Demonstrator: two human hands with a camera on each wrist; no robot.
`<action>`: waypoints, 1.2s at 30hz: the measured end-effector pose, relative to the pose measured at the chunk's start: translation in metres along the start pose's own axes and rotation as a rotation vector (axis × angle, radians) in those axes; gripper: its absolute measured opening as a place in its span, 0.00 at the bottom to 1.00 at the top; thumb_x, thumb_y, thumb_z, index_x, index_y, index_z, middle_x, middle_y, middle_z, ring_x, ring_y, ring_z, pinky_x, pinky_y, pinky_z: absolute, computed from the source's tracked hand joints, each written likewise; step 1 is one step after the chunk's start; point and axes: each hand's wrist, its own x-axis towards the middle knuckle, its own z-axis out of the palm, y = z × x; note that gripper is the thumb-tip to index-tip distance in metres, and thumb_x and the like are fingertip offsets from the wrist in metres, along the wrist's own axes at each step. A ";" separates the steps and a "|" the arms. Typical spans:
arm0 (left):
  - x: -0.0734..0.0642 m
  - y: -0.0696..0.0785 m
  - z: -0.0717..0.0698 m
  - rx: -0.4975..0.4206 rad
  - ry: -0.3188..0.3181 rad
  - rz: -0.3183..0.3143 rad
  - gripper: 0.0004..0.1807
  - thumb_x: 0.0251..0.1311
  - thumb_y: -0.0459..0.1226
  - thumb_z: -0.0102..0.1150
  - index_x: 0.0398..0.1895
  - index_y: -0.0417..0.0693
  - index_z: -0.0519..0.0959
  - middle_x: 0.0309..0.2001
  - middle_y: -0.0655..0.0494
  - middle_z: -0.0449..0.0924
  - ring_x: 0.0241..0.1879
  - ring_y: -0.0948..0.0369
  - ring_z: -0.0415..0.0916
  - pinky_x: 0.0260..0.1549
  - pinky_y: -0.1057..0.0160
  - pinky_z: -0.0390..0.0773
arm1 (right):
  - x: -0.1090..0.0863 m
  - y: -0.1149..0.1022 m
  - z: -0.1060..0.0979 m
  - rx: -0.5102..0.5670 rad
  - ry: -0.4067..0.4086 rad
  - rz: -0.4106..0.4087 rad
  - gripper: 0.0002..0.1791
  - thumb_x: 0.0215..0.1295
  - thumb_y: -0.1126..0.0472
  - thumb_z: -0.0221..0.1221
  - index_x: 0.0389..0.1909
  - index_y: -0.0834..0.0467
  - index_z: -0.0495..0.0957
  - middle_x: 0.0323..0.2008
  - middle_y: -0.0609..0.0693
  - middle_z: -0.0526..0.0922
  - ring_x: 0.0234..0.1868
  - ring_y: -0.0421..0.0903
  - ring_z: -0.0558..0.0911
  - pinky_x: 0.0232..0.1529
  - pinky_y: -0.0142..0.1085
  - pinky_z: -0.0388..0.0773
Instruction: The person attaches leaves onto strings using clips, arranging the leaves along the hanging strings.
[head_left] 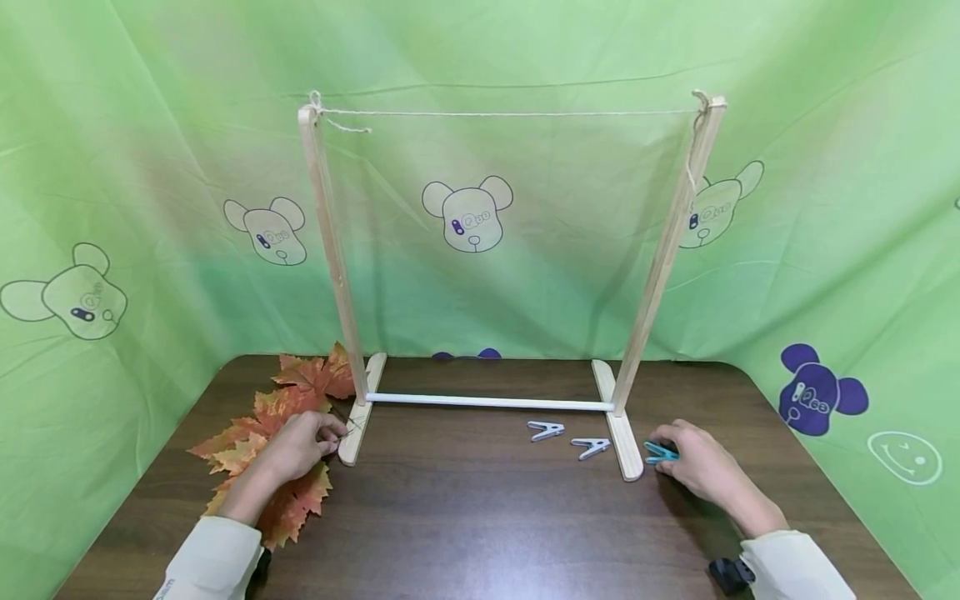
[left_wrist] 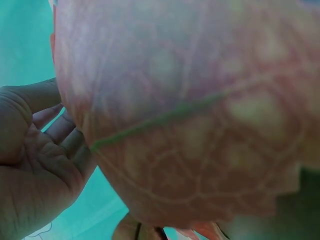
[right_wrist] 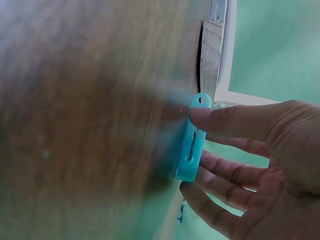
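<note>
On the left side of the table, my left hand reaches over a pile of orange artificial maple leaves. Its thumb and fingers come together at a thin leaf stem beside the frame's left foot. One leaf fills most of the left wrist view and hides those fingertips. At the right, my right hand pinches a teal clothespin between thumb and fingers, low over the table just outside the frame's right foot. Two pale blue clothespins, one behind the other, lie inside that foot.
A wooden frame stands mid-table, with a left post, a right post and a white bottom bar. A string runs between the post tops. Behind hangs a green printed cloth. The table is dark brown.
</note>
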 end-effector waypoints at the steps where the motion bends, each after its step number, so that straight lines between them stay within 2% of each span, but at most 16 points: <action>1: 0.000 0.000 0.000 -0.001 0.001 0.001 0.10 0.65 0.22 0.63 0.45 0.38 0.87 0.34 0.52 0.86 0.35 0.60 0.80 0.36 0.59 0.81 | 0.000 0.000 0.000 0.000 0.001 0.000 0.17 0.51 0.70 0.75 0.44 0.63 0.86 0.36 0.52 0.81 0.36 0.50 0.81 0.39 0.53 0.82; 7: -0.001 -0.002 0.000 0.002 0.003 0.015 0.10 0.64 0.22 0.63 0.44 0.39 0.87 0.33 0.54 0.85 0.34 0.61 0.79 0.34 0.60 0.80 | 0.002 -0.002 0.002 0.006 0.004 -0.019 0.16 0.51 0.67 0.76 0.43 0.62 0.86 0.35 0.51 0.81 0.35 0.48 0.80 0.36 0.48 0.80; 16: -0.001 -0.001 -0.002 0.014 -0.002 0.028 0.11 0.62 0.21 0.63 0.43 0.39 0.88 0.31 0.54 0.86 0.32 0.61 0.80 0.34 0.60 0.81 | 0.003 -0.005 0.003 0.018 0.016 -0.061 0.14 0.52 0.68 0.75 0.41 0.60 0.87 0.30 0.46 0.79 0.32 0.44 0.77 0.33 0.42 0.76; 21: -0.002 0.002 -0.004 0.003 -0.014 0.030 0.12 0.62 0.20 0.63 0.43 0.39 0.88 0.31 0.55 0.86 0.31 0.62 0.80 0.33 0.61 0.81 | 0.003 -0.004 0.002 0.014 0.013 -0.055 0.14 0.53 0.67 0.75 0.42 0.61 0.86 0.31 0.47 0.81 0.33 0.45 0.79 0.32 0.44 0.78; 27: -0.003 0.005 -0.006 0.006 -0.012 0.048 0.12 0.60 0.19 0.63 0.43 0.38 0.88 0.31 0.53 0.87 0.32 0.62 0.80 0.33 0.62 0.81 | 0.005 -0.006 -0.003 0.007 0.016 -0.008 0.13 0.57 0.67 0.73 0.43 0.61 0.85 0.34 0.55 0.86 0.35 0.51 0.83 0.33 0.51 0.81; 32: -0.004 0.010 -0.009 0.007 -0.004 0.038 0.13 0.61 0.19 0.62 0.43 0.38 0.88 0.33 0.53 0.87 0.33 0.62 0.81 0.34 0.61 0.82 | 0.005 -0.010 -0.007 0.005 0.044 0.005 0.15 0.58 0.66 0.72 0.46 0.64 0.85 0.35 0.56 0.85 0.35 0.51 0.83 0.32 0.51 0.80; 36: -0.007 0.015 -0.011 0.009 0.006 0.046 0.13 0.61 0.19 0.62 0.44 0.38 0.88 0.34 0.52 0.87 0.34 0.61 0.81 0.34 0.60 0.82 | 0.006 -0.013 -0.009 -0.002 0.075 -0.015 0.17 0.56 0.67 0.72 0.47 0.67 0.85 0.36 0.55 0.85 0.34 0.50 0.82 0.31 0.49 0.80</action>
